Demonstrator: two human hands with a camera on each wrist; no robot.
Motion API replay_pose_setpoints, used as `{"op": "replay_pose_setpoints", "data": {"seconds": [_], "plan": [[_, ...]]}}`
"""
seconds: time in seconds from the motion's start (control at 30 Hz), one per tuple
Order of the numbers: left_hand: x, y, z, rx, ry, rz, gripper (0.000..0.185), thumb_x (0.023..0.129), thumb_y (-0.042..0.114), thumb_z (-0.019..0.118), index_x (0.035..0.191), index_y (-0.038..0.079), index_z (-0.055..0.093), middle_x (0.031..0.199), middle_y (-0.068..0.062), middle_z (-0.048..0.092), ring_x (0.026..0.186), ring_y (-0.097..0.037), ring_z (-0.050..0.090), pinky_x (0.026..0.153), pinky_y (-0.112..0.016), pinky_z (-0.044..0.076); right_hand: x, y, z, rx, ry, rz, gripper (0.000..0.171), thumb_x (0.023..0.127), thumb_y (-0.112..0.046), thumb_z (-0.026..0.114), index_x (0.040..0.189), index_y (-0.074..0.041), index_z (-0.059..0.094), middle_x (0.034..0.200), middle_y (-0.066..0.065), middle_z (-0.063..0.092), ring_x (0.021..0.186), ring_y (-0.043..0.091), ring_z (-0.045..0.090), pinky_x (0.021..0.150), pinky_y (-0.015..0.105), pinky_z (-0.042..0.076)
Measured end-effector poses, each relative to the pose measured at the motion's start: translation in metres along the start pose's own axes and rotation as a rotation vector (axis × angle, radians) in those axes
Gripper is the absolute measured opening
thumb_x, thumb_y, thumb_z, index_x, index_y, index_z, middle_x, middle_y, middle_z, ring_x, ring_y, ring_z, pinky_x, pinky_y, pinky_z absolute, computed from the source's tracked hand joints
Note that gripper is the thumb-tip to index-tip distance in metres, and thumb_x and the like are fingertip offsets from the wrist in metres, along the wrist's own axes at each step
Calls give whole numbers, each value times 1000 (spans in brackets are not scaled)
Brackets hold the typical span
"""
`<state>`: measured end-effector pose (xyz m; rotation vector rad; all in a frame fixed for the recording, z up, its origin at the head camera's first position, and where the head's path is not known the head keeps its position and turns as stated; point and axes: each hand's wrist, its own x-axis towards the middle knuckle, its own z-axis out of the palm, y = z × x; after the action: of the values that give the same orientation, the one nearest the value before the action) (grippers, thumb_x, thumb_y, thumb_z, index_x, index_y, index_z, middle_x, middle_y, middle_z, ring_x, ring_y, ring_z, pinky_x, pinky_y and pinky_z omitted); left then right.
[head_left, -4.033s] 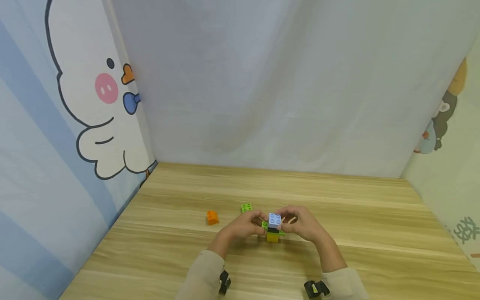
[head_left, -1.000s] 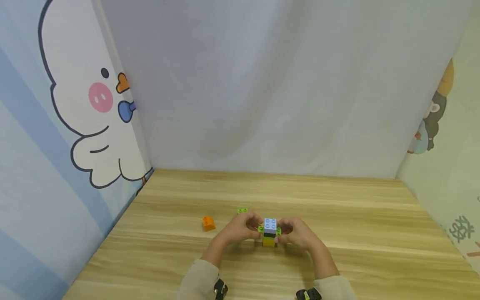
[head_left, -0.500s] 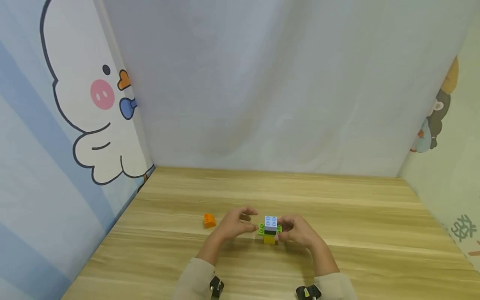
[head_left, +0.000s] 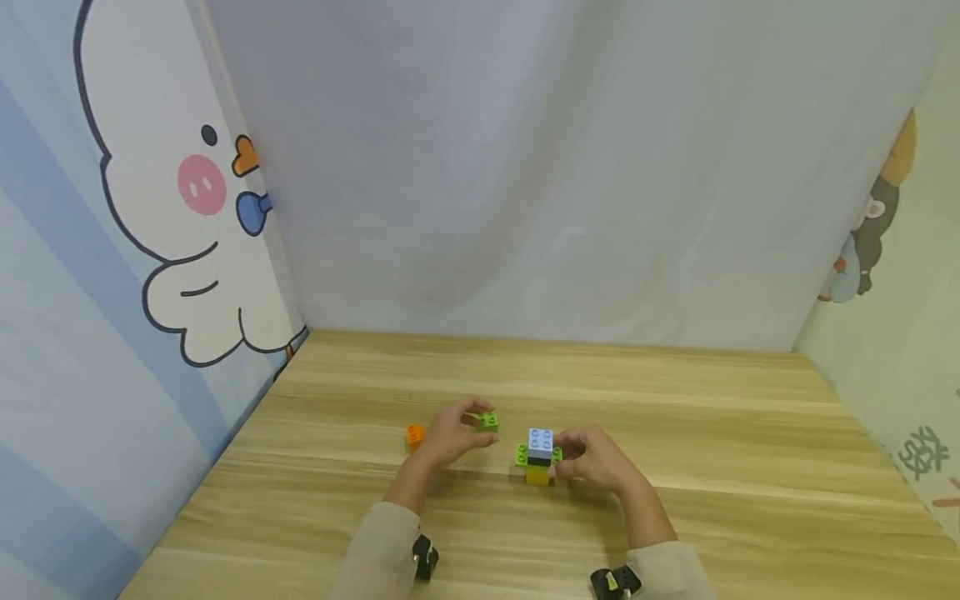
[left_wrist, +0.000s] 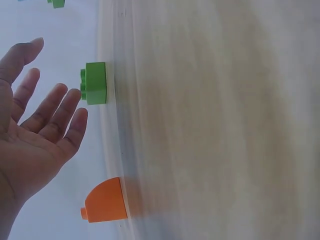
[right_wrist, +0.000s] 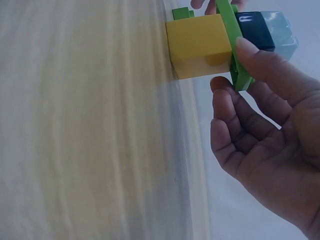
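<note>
A small stack of toy building bricks stands upright on the table: a yellow brick [right_wrist: 200, 47] at the bottom, a wider green plate [right_wrist: 229, 27], a black brick [right_wrist: 255, 31] and a light blue brick [head_left: 540, 439] on top. My right hand [head_left: 597, 460] pinches the plate's right end between thumb and fingers. To the left, a loose green brick [head_left: 489, 421] sits studs up. My left hand [head_left: 448, 437] reaches around it, thumb and fingers apart; in the left wrist view the fingers are spread above the brick, with a fingertip near its studs.
An orange brick [head_left: 415, 437] with a curved side lies left of my left hand, partly hidden by it in the head view. The wooden table [head_left: 675, 400] runs back to a grey curtain [head_left: 525, 167]. Printed cloth walls stand at both sides.
My left hand has come away from the stack and moved left and back to the loose green brick. My right hand has stayed on the stack, which stands in nearly the same place.
</note>
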<state>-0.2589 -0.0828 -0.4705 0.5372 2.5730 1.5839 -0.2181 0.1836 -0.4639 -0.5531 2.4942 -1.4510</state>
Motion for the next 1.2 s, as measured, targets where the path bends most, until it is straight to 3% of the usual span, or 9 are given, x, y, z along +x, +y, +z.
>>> {"op": "replay_pose_setpoints", "data": {"seconds": [0.43,0.83,1.2], "plan": [[14,-8,-6,21,42,-78,47,84,4,84,126,-1,65,128,-17,65,114,-37,64,89,-47,58,0,-4,1,0,3,3,36,84,0,80,115,13,69,98,10,72,87,18,61,79,35,53],[20,-18,-5,30,28,-143,53,84,6,84,132,-4,63,129,-24,63,118,-41,62,98,-51,54,-2,-3,1,4,4,29,37,84,-2,80,116,12,69,98,9,72,86,18,61,79,35,52],[24,-14,-3,157,15,-168,46,84,5,84,126,-6,67,116,-18,67,103,-29,62,93,-45,53,-2,-2,0,-1,16,29,36,83,0,79,115,11,70,97,8,70,85,18,58,76,34,51]]}}
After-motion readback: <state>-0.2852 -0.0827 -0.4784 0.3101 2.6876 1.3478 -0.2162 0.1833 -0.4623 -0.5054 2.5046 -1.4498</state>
